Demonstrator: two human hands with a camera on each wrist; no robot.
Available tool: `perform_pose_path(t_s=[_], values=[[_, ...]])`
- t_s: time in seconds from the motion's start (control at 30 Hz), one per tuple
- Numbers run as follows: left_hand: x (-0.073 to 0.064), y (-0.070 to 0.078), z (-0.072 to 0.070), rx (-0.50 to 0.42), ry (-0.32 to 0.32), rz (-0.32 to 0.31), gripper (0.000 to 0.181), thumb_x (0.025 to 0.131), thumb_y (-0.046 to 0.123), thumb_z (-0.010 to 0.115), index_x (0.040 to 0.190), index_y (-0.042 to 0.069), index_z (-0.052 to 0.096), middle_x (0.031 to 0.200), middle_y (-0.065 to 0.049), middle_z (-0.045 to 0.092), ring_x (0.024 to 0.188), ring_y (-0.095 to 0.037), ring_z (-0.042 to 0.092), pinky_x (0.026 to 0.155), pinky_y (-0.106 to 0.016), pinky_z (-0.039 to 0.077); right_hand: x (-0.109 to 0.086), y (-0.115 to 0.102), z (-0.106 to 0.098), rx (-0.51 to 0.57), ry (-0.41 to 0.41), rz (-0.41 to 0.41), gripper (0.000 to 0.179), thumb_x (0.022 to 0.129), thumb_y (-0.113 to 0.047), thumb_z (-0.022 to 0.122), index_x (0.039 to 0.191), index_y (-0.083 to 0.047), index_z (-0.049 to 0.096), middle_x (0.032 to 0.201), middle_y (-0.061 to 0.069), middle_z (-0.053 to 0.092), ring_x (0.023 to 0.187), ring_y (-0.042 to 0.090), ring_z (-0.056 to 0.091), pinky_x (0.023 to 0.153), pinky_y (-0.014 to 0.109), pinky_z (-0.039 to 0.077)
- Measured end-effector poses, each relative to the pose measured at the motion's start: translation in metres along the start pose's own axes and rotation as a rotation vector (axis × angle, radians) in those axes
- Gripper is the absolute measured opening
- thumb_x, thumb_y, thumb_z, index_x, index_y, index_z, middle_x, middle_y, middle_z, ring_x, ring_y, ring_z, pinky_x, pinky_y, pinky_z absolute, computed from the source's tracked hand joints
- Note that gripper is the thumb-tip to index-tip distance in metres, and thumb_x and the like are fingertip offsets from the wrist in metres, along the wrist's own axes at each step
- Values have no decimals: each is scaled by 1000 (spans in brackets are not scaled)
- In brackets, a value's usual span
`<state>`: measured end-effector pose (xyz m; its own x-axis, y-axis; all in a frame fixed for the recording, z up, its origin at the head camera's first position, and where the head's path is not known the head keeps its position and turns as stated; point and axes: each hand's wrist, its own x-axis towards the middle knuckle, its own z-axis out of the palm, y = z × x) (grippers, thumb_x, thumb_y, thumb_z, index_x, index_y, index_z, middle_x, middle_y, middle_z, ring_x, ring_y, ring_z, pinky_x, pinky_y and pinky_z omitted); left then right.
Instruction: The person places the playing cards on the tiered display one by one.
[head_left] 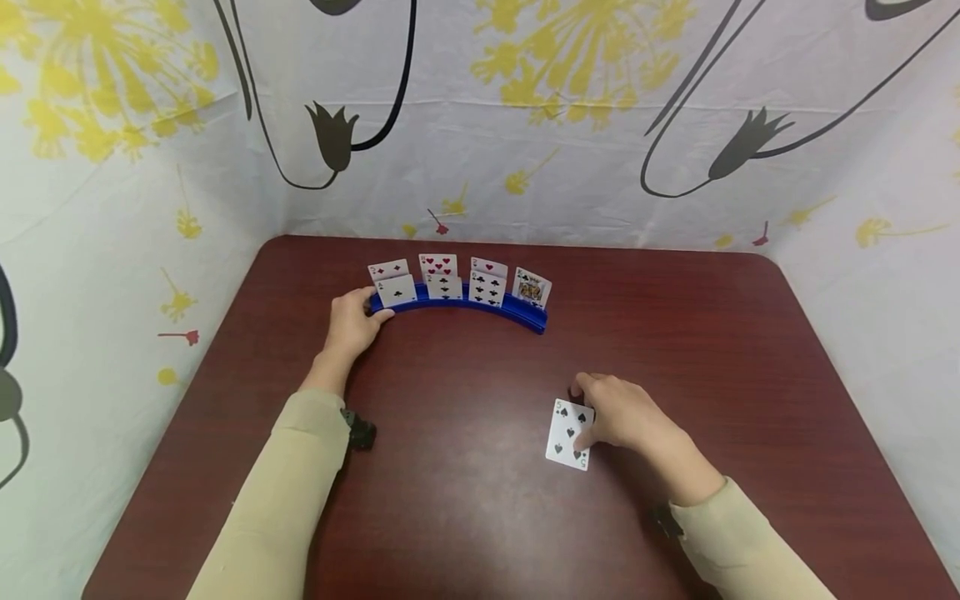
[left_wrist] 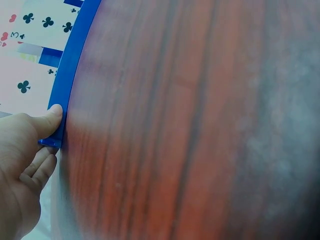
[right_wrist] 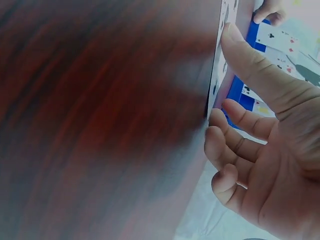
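At the left end of a curved blue card holder (head_left: 525,312), my left hand (head_left: 351,323) pinches the rim. Its thumb presses on the front edge in the left wrist view, the fingers partly hidden behind. Playing cards stand in the holder: an ace of clubs (head_left: 395,291), a three of clubs (head_left: 445,287) and a black card with several pips (head_left: 487,288), each before a red card. A face card (head_left: 532,288) stands alone at the right end. Nearer me, my right hand (head_left: 622,412) holds a five of spades (head_left: 566,429) by its right side, face up, thumb on its face.
The dark red wooden table (head_left: 450,500) has rounded far corners. A white cloth (head_left: 570,183) with yellow and grey flower prints hangs behind it and along both sides. The holder stands near the far edge.
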<state>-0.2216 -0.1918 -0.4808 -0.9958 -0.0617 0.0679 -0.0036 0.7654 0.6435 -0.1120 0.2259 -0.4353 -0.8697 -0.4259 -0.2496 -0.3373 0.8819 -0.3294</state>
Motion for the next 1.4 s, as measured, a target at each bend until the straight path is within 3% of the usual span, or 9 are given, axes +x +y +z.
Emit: perform_pose_path(t_s=[0.27,0.43,0.53,0.67,0.8,1.17,1.4], values=[[0,-1,1,8,-6,-2,54,95,20,73,139,-7,56,129,-28,62,114,-39,63,98,-52,52,1,1,-1,14,-22,-33,52,57,-28,99,95,-11,67,86,-4,60,72,14,53,64,39,48],[0,-1,0,5,0,-3,54,95,19,73,139,-7,56,130,-28,62,115,-39,63,98,-52,52,1,2,-2,25,-6,-58,44,66,-27,95,96,-10,68,87,-3,54,71,14,49,64,36,45],[1,-2,0,10,4,4,54,95,19,74,139,-8,56,130,-28,62,114,-39,64,98,-52,52,3,3,-3,70,31,-96,38,75,-25,91,100,-7,68,87,-3,58,70,12,51,64,35,46],[2,-2,1,21,8,11,55,95,20,74,139,-8,56,131,-28,62,114,-39,63,98,-52,52,7,5,-6,211,100,-175,21,87,-14,81,101,-4,70,81,-4,67,66,7,56,61,30,49],[2,-1,1,18,6,7,55,95,20,74,139,-8,56,132,-28,61,116,-39,63,99,-52,51,13,7,-10,309,186,-212,8,91,-7,76,97,-6,72,79,-4,71,66,4,63,59,26,52],[1,1,0,6,2,-1,54,95,21,74,139,-7,57,129,-27,63,115,-37,63,99,-51,51,33,8,-25,310,441,-186,10,92,-8,76,101,-3,73,76,3,72,63,11,67,59,34,54],[-1,2,0,-4,-1,-17,55,95,20,74,140,-6,56,129,-26,63,115,-37,63,100,-52,51,45,7,-31,326,534,-216,11,91,-5,76,101,-1,73,75,5,73,61,13,69,56,32,53]])
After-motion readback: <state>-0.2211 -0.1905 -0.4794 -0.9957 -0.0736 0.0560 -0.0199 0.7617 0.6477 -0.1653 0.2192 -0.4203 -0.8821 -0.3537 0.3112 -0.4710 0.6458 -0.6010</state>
